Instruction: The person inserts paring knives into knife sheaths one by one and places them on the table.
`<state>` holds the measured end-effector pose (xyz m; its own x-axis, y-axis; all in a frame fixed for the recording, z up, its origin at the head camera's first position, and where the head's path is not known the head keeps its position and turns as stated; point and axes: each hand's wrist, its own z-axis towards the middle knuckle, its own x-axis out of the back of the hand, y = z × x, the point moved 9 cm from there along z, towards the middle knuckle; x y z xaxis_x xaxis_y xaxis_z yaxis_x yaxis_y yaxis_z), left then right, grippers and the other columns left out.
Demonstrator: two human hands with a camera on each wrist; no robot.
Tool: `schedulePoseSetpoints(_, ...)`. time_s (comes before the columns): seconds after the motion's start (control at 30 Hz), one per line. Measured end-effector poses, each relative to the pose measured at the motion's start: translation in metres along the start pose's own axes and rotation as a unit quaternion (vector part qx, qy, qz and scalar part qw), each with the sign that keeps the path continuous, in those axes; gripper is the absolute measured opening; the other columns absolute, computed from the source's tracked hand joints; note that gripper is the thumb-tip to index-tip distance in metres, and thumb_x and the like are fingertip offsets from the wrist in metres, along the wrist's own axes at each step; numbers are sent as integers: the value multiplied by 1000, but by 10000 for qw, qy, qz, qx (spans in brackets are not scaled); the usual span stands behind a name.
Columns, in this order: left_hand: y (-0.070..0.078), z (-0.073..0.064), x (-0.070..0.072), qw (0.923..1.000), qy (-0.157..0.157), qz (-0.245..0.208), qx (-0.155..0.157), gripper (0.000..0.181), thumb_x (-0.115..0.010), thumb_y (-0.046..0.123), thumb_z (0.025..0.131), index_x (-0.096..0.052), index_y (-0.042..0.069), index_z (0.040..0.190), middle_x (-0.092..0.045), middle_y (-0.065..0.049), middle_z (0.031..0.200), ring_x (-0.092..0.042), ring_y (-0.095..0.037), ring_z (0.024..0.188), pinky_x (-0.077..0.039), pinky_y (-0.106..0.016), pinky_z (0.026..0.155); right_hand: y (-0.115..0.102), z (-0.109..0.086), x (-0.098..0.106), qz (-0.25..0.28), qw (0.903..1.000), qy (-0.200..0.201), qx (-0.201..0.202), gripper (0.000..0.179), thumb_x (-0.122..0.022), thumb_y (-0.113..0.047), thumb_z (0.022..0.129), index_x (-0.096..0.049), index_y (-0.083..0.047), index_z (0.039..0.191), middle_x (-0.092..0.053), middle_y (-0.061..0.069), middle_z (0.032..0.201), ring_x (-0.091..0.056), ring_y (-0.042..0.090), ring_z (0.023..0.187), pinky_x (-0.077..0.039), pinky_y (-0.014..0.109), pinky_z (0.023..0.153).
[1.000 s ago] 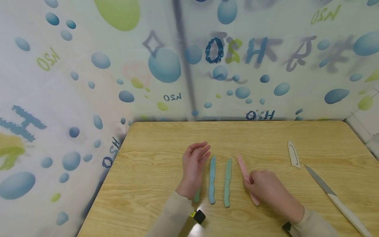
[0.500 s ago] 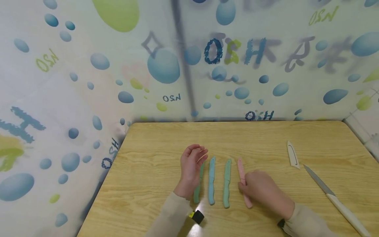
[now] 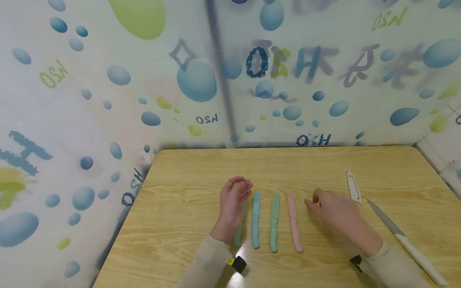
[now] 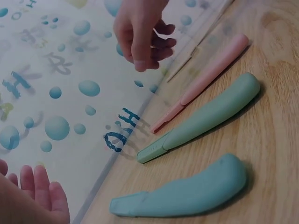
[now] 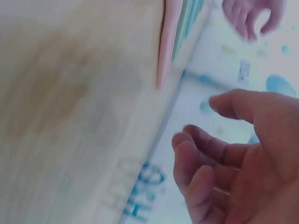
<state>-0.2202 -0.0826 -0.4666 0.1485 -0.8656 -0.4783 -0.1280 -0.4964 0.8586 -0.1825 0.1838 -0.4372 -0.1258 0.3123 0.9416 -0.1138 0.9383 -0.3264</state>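
Observation:
Several sheathed knives lie side by side on the wooden table: a pink knife (image 3: 294, 228), a green knife (image 3: 275, 224), a blue knife (image 3: 256, 224) and a second green knife (image 3: 238, 236) at the left. My left hand (image 3: 231, 206) hovers over that leftmost knife, fingers loosely bent and holding nothing; it hides part of the sheath. To the right of the pink knife, my right hand (image 3: 336, 216) is in the air, empty, thumb and fingers apart in the right wrist view. The left wrist view shows the thick pink handle (image 4: 215, 70) and the blue handle (image 4: 196, 189) close up.
At the right lies a larger white-handled knife (image 3: 419, 253) with its blade bare, pointing toward the back. Its neighbour is a white blade sheath (image 3: 354, 187), just beyond the right hand. A patterned wall covering (image 3: 273, 120) rises behind the table's far edge (image 3: 288, 148).
The right hand turned the pink knife from slanted to nearly parallel with the others, let go of it and moved off right. The left hand stayed almost still.

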Motion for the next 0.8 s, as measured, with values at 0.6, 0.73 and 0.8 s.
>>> schedulePoseSetpoints(0.6,-5,-4,-2,9988,-303,225,327,29,-49,15,103,-57,-2,125,-69,-10,114,-69,-22,105,-54,-41,101,101,40,31,-264,9980,525,-218,38,-56,-15,100,-54,23,104,-56,38,92,-60,45,76,-56,59,61)
schedulePoseSetpoints(0.73,-5,-5,-3,9985,-294,185,433,33,-48,19,104,-54,-1,129,-68,-12,119,-68,-25,109,-54,-45,102,106,46,30,-321,9987,282,-259,32,-55,-14,100,-54,18,95,-55,26,81,-55,35,69,-53,53,56)
schedulePoseSetpoints(0.8,-5,-5,-4,9983,-312,187,455,36,-48,20,104,-52,-2,133,-67,-14,121,-68,-27,110,-56,-44,100,107,47,29,-343,9988,204,-284,30,-54,-13,101,-55,16,93,-55,23,78,-53,32,67,-52,51,55)
